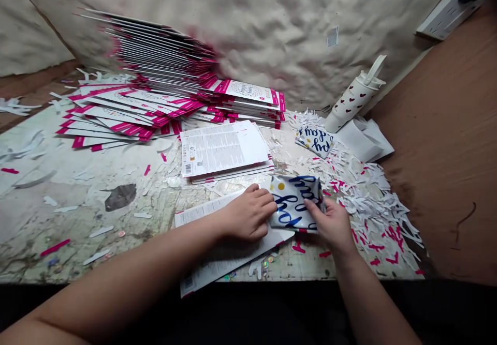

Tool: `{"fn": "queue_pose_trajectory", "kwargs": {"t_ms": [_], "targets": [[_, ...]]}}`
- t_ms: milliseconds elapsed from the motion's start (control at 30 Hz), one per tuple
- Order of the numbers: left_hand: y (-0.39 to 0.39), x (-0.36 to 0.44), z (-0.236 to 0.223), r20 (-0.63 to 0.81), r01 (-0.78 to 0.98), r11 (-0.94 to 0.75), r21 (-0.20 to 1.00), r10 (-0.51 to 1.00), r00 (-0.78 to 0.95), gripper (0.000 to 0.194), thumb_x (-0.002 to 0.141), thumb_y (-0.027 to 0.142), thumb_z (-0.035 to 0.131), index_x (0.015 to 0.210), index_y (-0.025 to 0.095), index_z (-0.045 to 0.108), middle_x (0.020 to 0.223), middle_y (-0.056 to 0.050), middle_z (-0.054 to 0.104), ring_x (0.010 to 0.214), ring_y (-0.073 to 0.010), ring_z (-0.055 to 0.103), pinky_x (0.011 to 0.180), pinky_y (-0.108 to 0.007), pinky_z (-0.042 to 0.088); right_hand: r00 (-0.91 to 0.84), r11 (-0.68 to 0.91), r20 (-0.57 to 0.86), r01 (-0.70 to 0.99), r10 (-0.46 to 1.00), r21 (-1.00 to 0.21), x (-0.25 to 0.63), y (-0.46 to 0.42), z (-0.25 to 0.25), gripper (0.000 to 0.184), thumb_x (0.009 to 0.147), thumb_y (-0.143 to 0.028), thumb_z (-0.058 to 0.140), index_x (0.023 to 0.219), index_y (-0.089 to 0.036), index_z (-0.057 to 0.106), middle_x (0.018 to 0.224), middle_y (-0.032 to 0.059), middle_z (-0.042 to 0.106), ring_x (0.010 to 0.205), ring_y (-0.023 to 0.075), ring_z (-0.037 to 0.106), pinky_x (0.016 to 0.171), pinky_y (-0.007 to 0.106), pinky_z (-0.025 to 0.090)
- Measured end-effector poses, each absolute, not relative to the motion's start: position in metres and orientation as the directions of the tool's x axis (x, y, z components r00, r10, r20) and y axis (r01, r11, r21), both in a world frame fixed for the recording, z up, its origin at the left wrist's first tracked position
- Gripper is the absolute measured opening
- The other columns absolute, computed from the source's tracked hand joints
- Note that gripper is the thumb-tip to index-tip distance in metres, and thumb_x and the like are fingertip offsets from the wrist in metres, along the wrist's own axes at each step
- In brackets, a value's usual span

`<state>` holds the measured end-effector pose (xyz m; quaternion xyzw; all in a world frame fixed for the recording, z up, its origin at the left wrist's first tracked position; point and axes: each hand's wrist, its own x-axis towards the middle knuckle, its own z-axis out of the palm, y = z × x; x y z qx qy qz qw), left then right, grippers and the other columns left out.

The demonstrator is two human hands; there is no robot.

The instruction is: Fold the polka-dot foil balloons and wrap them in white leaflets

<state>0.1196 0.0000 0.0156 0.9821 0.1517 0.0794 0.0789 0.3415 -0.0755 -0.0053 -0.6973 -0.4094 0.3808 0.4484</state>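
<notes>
My right hand (336, 226) grips a folded foil balloon (293, 205), silver-white with blue lettering and gold dots, its thumb on top and the other fingers mostly hidden underneath. Against the balloon's left edge, my left hand (252, 213) is closed, with curled fingers around the right end of a printed white card envelope (209, 267). That envelope lies slanted at the table's front edge, partly covered by my left wrist. How far the balloon overlaps the envelope is hidden by my fingers. Just beyond, more white envelopes (221, 151) are piled with their printed backs up.
A tall leaning stack of pink-edged envelopes (166, 55) stands at the back, with others fanned out (128, 112) before it. Another folded foil balloon (314, 140) lies near a white tumbler with hearts (355, 99). Paper scraps (373, 200) cover the right side beside a brown panel (446, 153).
</notes>
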Motion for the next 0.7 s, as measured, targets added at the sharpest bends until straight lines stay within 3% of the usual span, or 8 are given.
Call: {"fn": "queue_pose_trajectory", "kwargs": {"t_ms": [100,233,467,567,700], "targets": [[-0.002,0.118,0.022,0.124,0.261,-0.951,0.164,0.282,0.951,0.014,0.072,0.026,0.045,0.081,0.017,0.051,0.075,-0.005,0.055,0.074,-0.0201,0.045,0.081,-0.039,0.031,0.224,-0.341,-0.316,0.083,0.922,-0.936,0.338,-0.08,0.003,0.033,0.064,-0.044,0.071,0.08,-0.016,0.063,0.076,0.0061,0.07,0.064,0.0197,0.062,0.059,0.031,0.05],[-0.003,0.118,0.026,0.126,0.215,-0.968,0.131,0.232,0.965,0.011,0.074,0.027,0.046,0.077,0.018,0.051,0.079,-0.006,0.055,0.077,-0.0204,0.045,0.077,-0.038,0.03,0.041,-0.458,-0.458,-0.023,0.888,-0.889,0.331,-0.069,0.016,0.033,0.056,-0.038,0.078,0.072,-0.013,0.062,0.065,0.0023,0.067,0.055,0.0144,0.059,0.055,0.026,0.047],[-0.002,0.113,0.027,0.127,0.277,-0.944,0.18,0.302,0.945,0.006,0.076,0.024,0.048,0.079,0.019,0.049,0.084,-0.004,0.054,0.083,-0.0203,0.045,0.081,-0.037,0.028,0.049,-0.434,-0.443,-0.13,0.895,-0.892,0.321,-0.048,0.029,0.039,0.055,-0.038,0.078,0.08,-0.016,0.057,0.067,-0.0002,0.066,0.055,0.0133,0.06,0.053,0.025,0.048],[-0.003,0.113,0.029,0.13,0.279,-0.945,0.173,0.303,0.944,0.007,0.077,0.024,0.047,0.081,0.018,0.049,0.085,-0.005,0.053,0.082,-0.0202,0.044,0.081,-0.037,0.028,0.014,-0.459,-0.461,-0.082,0.887,-0.885,0.32,-0.042,0.032,0.036,0.052,-0.037,0.079,0.067,-0.016,0.054,0.052,-0.004,0.059,0.042,0.0083,0.05,0.043,0.02,0.04],[-0.005,0.113,0.032,0.114,0.286,-0.942,0.174,0.308,0.945,0.007,0.079,0.022,0.046,0.083,0.018,0.049,0.086,-0.005,0.053,0.082,-0.0201,0.044,0.082,-0.037,0.028,-0.057,-0.465,-0.464,-0.012,0.884,-0.885,0.314,-0.034,0.034,0.035,0.054,-0.038,0.076,0.07,-0.015,0.054,0.053,-0.0042,0.059,0.042,0.0072,0.048,0.043,0.019,0.036]]}}
